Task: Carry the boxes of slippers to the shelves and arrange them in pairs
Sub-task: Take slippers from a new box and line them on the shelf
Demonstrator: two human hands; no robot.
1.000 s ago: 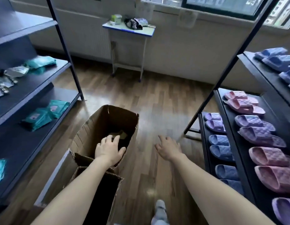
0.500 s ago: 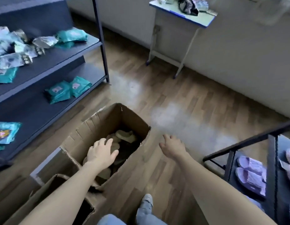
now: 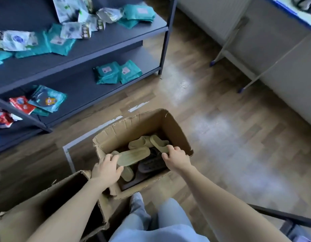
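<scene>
Both hands have dropped into the open cardboard box (image 3: 175, 126) on the floor. Left hand (image 3: 105, 169) curls its fingers (image 3: 110, 157) over a tan slipper (image 3: 133, 155); right hand (image 3: 176, 158) has fingers (image 3: 168, 151) closed round another tan slipper (image 3: 159, 143).

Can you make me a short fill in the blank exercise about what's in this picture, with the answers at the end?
1. Both hands reach into an open ____ box that stands on the floor.
2. The left hand touches a slipper whose colour is ____.
3. The right hand is at the box's ____ edge.
4. The teal packets lie on the dark ____ at the left.

Missing words: cardboard; beige; right; shelves
</scene>
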